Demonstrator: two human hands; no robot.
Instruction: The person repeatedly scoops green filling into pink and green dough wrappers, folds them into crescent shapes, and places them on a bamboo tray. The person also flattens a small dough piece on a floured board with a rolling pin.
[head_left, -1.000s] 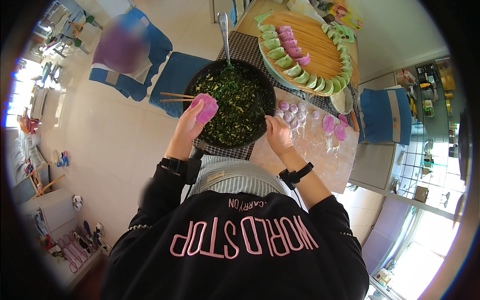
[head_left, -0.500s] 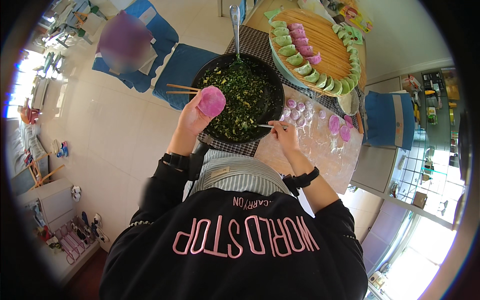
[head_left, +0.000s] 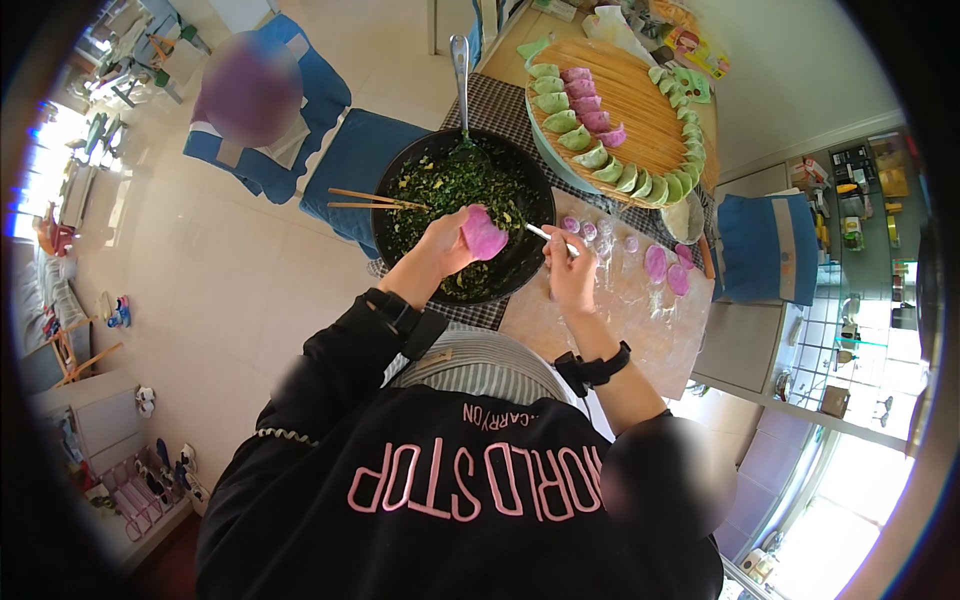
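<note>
A person's bare hands meet over a wide dark pan (head_left: 519, 268) of chopped green filling (head_left: 430, 195). The left hand (head_left: 443, 245) holds a pink dough wrapper (head_left: 484, 235) above the pan's near side, slightly right of its middle. Thumb and fingers close on the wrapper's left edge; how the fingers lie underneath is hidden. The right hand (head_left: 572, 275), fingers pinched around a slim, pale-handled utensil (head_left: 545, 234), is at the pan's right rim, with the utensil's tip just beside the wrapper, apart from it.

The wrapper looks light, soft and floppy, likely to stretch or tear if squeezed. It is best cupped from below or taken gently by its rim; any flour on it should keep it from sticking.

Chopsticks (head_left: 362, 199) cross the pan's left rim, and a ladle (head_left: 460, 85) leans over its far rim. Pink dough discs (head_left: 655, 262) lie near the far right corner of a floured board (head_left: 640, 330).
</note>
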